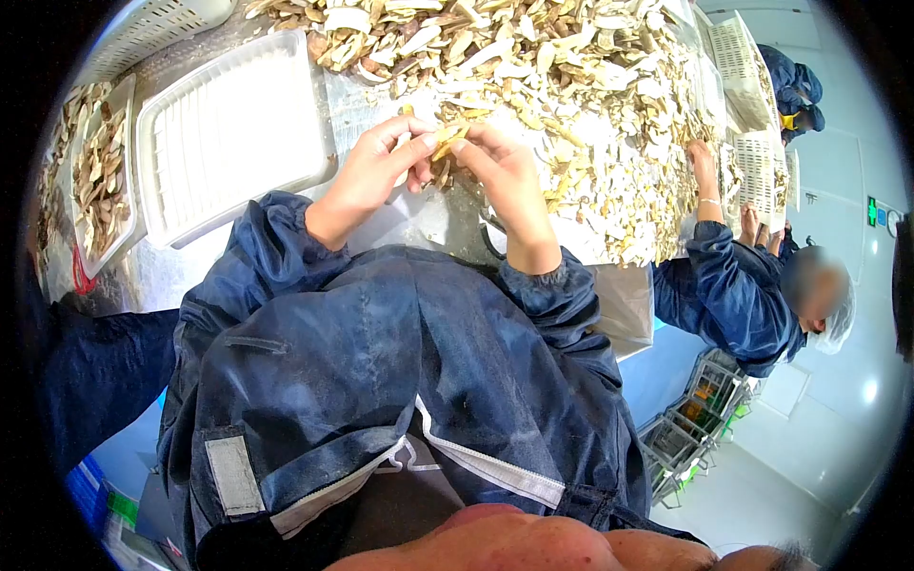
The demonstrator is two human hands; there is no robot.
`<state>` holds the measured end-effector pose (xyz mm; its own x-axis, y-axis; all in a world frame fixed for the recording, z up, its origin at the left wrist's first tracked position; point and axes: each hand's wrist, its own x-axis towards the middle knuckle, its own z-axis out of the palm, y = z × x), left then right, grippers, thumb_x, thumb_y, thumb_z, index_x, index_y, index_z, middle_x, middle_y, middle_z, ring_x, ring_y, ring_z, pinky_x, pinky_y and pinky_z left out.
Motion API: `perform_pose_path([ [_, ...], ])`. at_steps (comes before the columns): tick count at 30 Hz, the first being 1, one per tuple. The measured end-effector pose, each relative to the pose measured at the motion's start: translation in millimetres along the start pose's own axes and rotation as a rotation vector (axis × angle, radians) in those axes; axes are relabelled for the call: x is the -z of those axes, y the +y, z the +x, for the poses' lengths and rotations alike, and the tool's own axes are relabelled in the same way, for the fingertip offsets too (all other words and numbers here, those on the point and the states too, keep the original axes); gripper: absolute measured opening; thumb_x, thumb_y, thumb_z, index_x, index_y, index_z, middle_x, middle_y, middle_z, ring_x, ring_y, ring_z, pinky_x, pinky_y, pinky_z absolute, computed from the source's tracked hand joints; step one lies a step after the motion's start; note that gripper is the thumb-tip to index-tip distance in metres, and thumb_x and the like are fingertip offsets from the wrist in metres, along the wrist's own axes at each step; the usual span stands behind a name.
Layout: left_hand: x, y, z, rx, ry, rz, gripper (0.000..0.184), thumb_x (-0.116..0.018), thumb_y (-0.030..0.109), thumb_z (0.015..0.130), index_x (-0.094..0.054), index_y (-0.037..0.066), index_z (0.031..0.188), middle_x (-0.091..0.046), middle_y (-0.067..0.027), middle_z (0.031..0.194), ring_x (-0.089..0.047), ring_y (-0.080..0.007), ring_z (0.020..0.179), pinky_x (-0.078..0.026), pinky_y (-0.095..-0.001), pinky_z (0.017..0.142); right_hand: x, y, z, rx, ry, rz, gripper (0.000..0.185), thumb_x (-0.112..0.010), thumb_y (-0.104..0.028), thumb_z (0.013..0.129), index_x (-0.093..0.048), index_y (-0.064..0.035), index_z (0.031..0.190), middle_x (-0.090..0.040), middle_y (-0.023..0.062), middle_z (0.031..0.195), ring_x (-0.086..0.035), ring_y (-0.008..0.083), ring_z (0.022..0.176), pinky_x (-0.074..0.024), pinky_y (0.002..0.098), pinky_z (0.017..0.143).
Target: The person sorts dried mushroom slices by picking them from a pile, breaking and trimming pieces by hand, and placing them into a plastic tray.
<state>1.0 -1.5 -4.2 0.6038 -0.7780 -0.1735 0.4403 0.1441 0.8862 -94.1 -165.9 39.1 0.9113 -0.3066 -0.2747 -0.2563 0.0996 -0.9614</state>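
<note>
In the head view my left hand and my right hand meet at the near edge of a large heap of sliced mushrooms. Between their fingertips is a yellowish mushroom slice, pinched from both sides. The fingers cover part of it. The heap, pale with brown-edged pieces, spreads over the metal table just beyond my hands and off to the right.
A white plastic tray stands left of my hands, and a narrower bin of brown slices lies farther left. At the right, a co-worker's hand reaches into the heap. White baskets line the far right side.
</note>
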Motion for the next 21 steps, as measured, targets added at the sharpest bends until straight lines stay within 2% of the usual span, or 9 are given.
perform_pose_path([
  [3,0.1,-2.2,1.1,-0.019,0.037,-0.033,0.021,-0.058,0.022,0.102,-0.063,0.002,0.106,-0.061,-0.0033,0.077,-0.058,-0.0099,0.066,-0.047,-0.0244,0.058,6.2,-9.6,-6.4,0.041,0.062,-0.025,0.021,-0.066,-0.012,0.095,-0.069,0.0035,0.108,-0.068,0.0057,0.088,-0.062,0.0113,0.078,-0.0483,0.0256,0.068],
  [6,8.7,-4.8,4.7,-0.012,0.036,-0.080,0.020,-0.057,0.020,0.101,-0.063,0.001,0.104,-0.062,-0.0044,0.077,-0.058,-0.0110,0.065,-0.047,-0.0259,0.057,39.8,-9.0,-6.0,0.266,0.254,-0.683,0.021,-0.069,-0.015,0.091,-0.072,0.0011,0.104,-0.067,0.0109,0.085,-0.064,0.0206,0.074,-0.0492,0.0318,0.067],
  [7,9.5,-6.1,5.4,-0.008,0.035,-0.124,0.020,-0.057,0.018,0.101,-0.062,0.000,0.105,-0.064,-0.0066,0.083,-0.057,-0.0120,0.065,-0.046,-0.0265,0.056,45.4,-12.1,-6.5,0.363,0.355,-0.996,0.021,-0.071,-0.019,0.088,-0.075,-0.0021,0.098,-0.063,0.0146,0.083,-0.063,0.0308,0.074,-0.0498,0.0380,0.067],
  [10,0.0,2.7,2.5,0.002,0.069,-0.278,0.020,-0.057,0.017,0.100,-0.060,0.000,0.109,-0.066,-0.0085,0.090,-0.058,-0.0126,0.066,-0.046,-0.0255,0.057,41.6,-15.3,1.6,0.472,0.495,-1.102,0.020,-0.071,-0.021,0.087,-0.075,-0.0035,0.096,-0.061,0.0135,0.083,-0.062,0.0330,0.076,-0.0499,0.0405,0.068],
  [11,3.7,-0.4,3.5,0.026,0.052,-0.311,0.021,-0.055,0.016,0.100,-0.058,-0.001,0.113,-0.066,-0.0108,0.097,-0.060,-0.0135,0.068,-0.046,-0.0269,0.058,38.2,-16.0,8.9,0.447,0.423,-1.017,0.019,-0.070,-0.021,0.086,-0.074,-0.0043,0.094,-0.063,0.0141,0.086,-0.063,0.0340,0.079,-0.0506,0.0420,0.069],
  [15,7.3,2.3,2.1,0.036,-0.020,-0.384,0.026,-0.050,0.018,0.101,-0.057,-0.001,0.118,-0.066,-0.0118,0.100,-0.063,-0.0161,0.075,-0.049,-0.0297,0.061,24.7,-1.7,39.7,0.571,0.391,-1.130,0.017,-0.069,-0.018,0.084,-0.074,-0.0047,0.094,-0.064,0.0147,0.091,-0.064,0.0348,0.083,-0.0520,0.0444,0.072],
  [21,3.7,12.6,-3.6,0.104,-0.056,-0.426,0.037,-0.044,0.020,0.103,-0.054,-0.001,0.131,-0.065,-0.0153,0.113,-0.066,-0.0215,0.095,-0.053,-0.0291,0.073,27.4,2.0,35.1,0.336,0.326,-1.061,0.019,-0.071,-0.021,0.083,-0.073,-0.0056,0.094,-0.064,0.0160,0.094,-0.065,0.0358,0.088,-0.0521,0.0446,0.074],
])
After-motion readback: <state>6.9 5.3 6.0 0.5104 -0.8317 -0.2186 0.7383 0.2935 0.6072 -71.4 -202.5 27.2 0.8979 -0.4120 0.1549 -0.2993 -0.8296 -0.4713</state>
